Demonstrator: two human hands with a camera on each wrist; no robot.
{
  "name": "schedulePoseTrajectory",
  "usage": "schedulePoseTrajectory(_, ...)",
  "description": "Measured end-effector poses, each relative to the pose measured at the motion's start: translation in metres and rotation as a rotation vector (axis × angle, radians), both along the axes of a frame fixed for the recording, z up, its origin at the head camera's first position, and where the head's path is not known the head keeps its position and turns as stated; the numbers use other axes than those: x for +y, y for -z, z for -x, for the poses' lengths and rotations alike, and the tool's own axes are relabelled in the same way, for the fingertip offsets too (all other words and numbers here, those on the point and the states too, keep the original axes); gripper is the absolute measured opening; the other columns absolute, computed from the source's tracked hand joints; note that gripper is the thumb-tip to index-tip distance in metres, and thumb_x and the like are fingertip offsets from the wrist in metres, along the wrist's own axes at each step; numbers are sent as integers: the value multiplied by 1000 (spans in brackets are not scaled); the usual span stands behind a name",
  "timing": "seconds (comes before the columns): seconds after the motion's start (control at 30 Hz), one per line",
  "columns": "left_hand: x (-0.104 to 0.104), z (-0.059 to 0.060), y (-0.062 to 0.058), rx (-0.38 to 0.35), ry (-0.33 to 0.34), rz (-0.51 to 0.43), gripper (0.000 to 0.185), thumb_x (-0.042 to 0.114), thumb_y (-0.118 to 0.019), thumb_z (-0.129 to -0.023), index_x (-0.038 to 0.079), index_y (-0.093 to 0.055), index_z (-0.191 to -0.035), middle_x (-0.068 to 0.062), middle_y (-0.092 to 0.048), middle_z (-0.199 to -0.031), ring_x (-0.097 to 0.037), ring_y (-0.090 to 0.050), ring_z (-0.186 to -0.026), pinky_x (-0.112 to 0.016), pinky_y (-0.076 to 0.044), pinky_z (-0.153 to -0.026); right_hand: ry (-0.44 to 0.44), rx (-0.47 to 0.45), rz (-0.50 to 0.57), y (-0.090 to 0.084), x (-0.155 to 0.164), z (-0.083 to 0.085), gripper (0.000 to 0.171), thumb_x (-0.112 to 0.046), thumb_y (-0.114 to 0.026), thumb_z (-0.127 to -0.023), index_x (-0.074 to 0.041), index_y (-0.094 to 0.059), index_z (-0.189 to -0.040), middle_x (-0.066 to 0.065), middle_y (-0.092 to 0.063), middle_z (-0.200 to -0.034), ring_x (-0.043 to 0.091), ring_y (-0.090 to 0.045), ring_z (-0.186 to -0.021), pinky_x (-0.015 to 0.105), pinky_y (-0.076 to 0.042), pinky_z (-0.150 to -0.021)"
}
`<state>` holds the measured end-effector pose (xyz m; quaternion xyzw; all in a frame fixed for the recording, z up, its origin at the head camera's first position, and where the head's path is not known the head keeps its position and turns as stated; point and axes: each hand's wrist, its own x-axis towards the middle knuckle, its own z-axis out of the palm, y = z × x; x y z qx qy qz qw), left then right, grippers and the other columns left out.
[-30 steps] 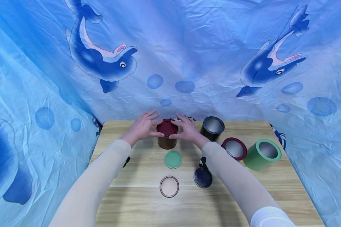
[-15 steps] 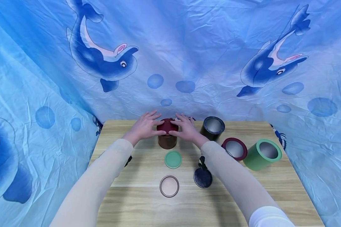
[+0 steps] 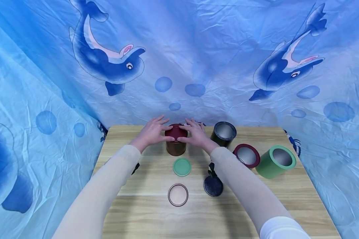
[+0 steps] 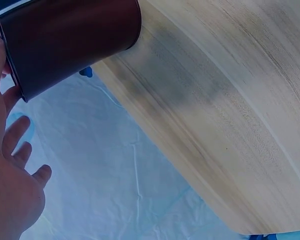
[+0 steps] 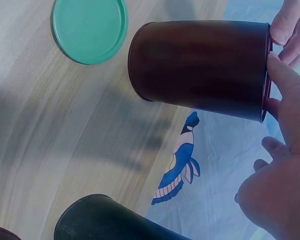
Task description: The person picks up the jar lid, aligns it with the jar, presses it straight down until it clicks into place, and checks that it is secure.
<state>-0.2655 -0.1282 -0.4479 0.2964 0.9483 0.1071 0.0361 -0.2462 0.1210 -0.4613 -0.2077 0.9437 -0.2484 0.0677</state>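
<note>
I see the dark red can [image 3: 176,147] standing upright near the far edge of the surface [image 3: 143,202], about midway along it, with a dark red lid [image 3: 176,133] sitting on its mouth. My left hand [image 3: 152,132] and my right hand [image 3: 195,134] flank the top of it, fingers fairly straight and spread, thumbs and fingertips touching the rim of the lid from either side. In the right wrist view the fingertips [image 5: 281,31] lie on the lid's edge rather than curling round the body; I cannot tell how hard they press.

I judge the can to be light and stiff, probably thin metal or coated card, with a smooth, glossy wall that could slip under dry fingers. It looks empty enough to tip if pushed off centre, so the safe hold is low on the wall with one hand, while the other works the lid by its rim.

Nearer to me lie a green lid [image 3: 182,167], a pale lid [image 3: 178,195] and a black lid [image 3: 213,186]. Toward the right edge stand an open black can [image 3: 224,133], an open red can [image 3: 246,155] and an open green can [image 3: 276,162], the latter two tilted.
</note>
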Motion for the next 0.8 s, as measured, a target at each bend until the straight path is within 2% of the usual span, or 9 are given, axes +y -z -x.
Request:
schedulePoseTrajectory(0.3, 6, -4, 3, -13, -77, -25, 74, 61, -79, -90, 20, -63, -151, -13, -46, -166, -43, -23, -161, -62, -25, -128, 41, -14, 16, -2, -1, -3, 69, -47, -76, -99, -20, -54, -159, 20, -18, -177, 46, -6, -164, 73, -5, -127)
schedulePoseTrajectory(0.43, 8, -5, 1, -24, -110, -32, 74, 60, -81, -89, 21, -65, -150, -14, -45, -166, -44, -21, -162, -64, -26, -127, 50, -19, 13, -4, -3, -4, 68, -46, -76, -100, -19, -55, -159, 21, -18, -177, 47, -8, -163, 73, -9, -127)
schedulePoseTrajectory(0.67, 10, -7, 0, -43, -164, -31, 76, 60, -82, -88, 23, -63, -151, -14, -43, -168, -45, -21, -162, -65, -24, -127, 70, -47, 13, -5, -5, -5, 69, -46, -76, -100, -20, -54, -160, 21, -17, -177, 49, -9, -163, 69, -8, -129)
schedulePoseTrajectory(0.8, 11, -8, 0, -51, -176, -33, 76, 59, -82, -89, 23, -62, -152, -16, -42, -168, -46, -21, -161, -66, -23, -127, 78, -48, 7, -5, -5, -4, 69, -46, -76, -100, -20, -54, -160, 21, -17, -177, 48, -9, -163, 69, -9, -129)
